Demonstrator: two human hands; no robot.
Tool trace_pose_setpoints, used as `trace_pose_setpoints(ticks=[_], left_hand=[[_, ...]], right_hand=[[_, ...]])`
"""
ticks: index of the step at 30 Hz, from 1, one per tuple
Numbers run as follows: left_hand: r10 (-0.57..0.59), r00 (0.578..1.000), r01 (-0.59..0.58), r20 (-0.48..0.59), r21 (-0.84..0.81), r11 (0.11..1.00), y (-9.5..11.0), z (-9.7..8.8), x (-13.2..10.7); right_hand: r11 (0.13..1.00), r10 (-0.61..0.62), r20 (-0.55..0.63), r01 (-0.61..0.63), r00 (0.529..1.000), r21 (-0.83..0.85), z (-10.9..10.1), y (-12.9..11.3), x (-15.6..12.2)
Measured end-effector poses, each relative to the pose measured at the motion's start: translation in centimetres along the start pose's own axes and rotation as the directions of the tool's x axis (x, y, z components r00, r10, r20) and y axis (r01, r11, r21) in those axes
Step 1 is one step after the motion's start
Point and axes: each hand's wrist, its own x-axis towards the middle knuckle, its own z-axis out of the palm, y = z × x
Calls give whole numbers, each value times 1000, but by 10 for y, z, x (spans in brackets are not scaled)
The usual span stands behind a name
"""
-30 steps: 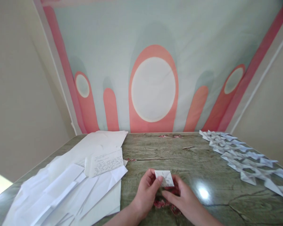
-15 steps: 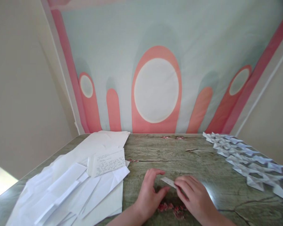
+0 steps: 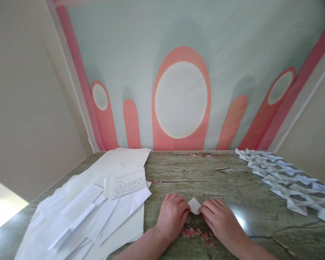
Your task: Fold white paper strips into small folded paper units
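Note:
A small folded piece of white paper [image 3: 194, 206] is held just above or on the table between my two hands, its visible face diamond-shaped. My left hand [image 3: 173, 213] pinches its left corner, fingers curled together. On the opposite side, my right hand [image 3: 219, 218] grips the right corner between thumb and fingers. The fingertips hide both ends of the paper, and I cannot tell whether it touches the wood.
Loose white sheets and folded strips [image 3: 83, 206] spread over the table's left side, with a handwritten page [image 3: 128, 183] on top. Several folded paper pieces [image 3: 289, 180] stand in rows at the right. The wood-patterned table [image 3: 184, 169] ends at a patterned wall covering [image 3: 141, 54].
My left hand has gone from open beside the paper to pinching its left corner. The paper has turned from a narrow strip seen edge-on to a diamond face.

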Motion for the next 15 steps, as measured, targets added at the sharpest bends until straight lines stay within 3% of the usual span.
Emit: trace_pose_setpoints(ticks=[9, 15], left_hand=[[-98, 995, 100, 24, -116, 988, -9, 6, 2], [-142, 990, 142, 6, -79, 987, -9, 7, 4]], right_hand=[[987, 49, -8, -47, 999, 150, -4, 7, 3], [947, 171, 33, -173, 985, 270, 0, 13, 7]])
